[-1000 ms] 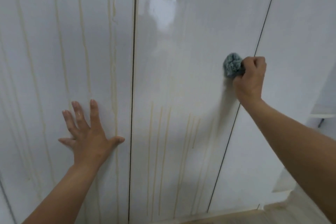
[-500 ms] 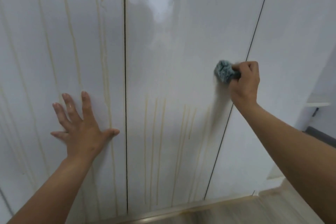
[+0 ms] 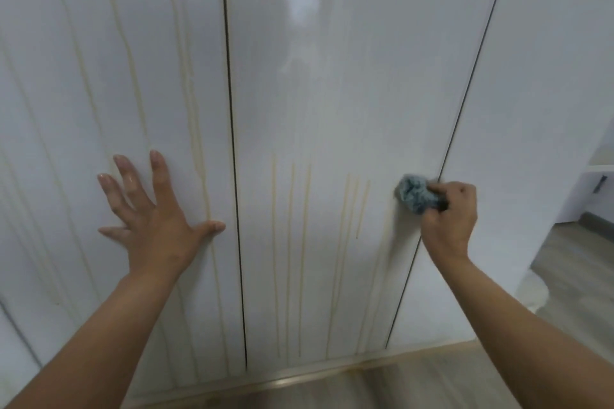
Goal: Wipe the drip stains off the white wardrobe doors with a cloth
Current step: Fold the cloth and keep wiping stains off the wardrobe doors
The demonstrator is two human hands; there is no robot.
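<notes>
I see my left hand (image 3: 156, 222) flat against the left wardrobe door (image 3: 83, 93), fingers spread apart and straight, thumb reaching toward the dark gap between the doors. My right hand (image 3: 452, 219) is curled tight around a bunched blue-grey cloth (image 3: 415, 192), and the cloth presses on the middle door (image 3: 332, 93) near its right edge, just beside the seam with the right door (image 3: 548, 76). The two hands sit at about the same height, well apart. Yellowish drip stains (image 3: 289, 242) run in thin vertical lines down the lower half of the middle door, to the left of the cloth, and longer streaks cross the left door above and around my left hand. The upper middle door looks glossy with a bright reflection. Wooden floor (image 3: 398, 385) shows along the bottom.
</notes>
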